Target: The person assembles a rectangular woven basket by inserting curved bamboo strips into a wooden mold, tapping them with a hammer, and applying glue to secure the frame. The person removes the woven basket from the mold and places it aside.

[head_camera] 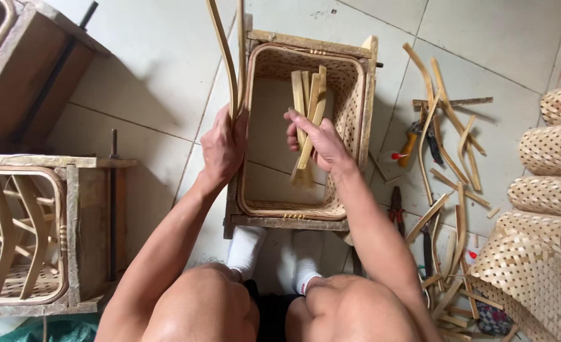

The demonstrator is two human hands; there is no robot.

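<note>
— Floor first: what lies on the pale square-tiled floor?

— At the left, a weathered wooden frame mould with a finished basket of bent bamboo strips set inside it. At the right edge, rolls of woven bamboo lattice sheet lie stacked, the lowest one spreading toward the bottom corner.

— And in the middle?

— A rectangular wooden frame holding a half-built tan woven bamboo basket, open to the tiles underneath. It stands just ahead of the person's feet in 2 white socks.

— What is the left hand doing?

— The left hand is closed around 2 long curved bamboo strips that rise along the left wall of the frame and leave the top of the view.

— The right hand?

— The right hand is clamped on a bundle of short flat bamboo slats, held over the inside of the basket. The slats fan out above the fingers and stick out a little below them.

— Smaller things?

— Loose bamboo offcuts are scattered right of the frame. Among them lie a tool with an orange handle and, nearer the person's right forearm, red-handled pliers.
</note>
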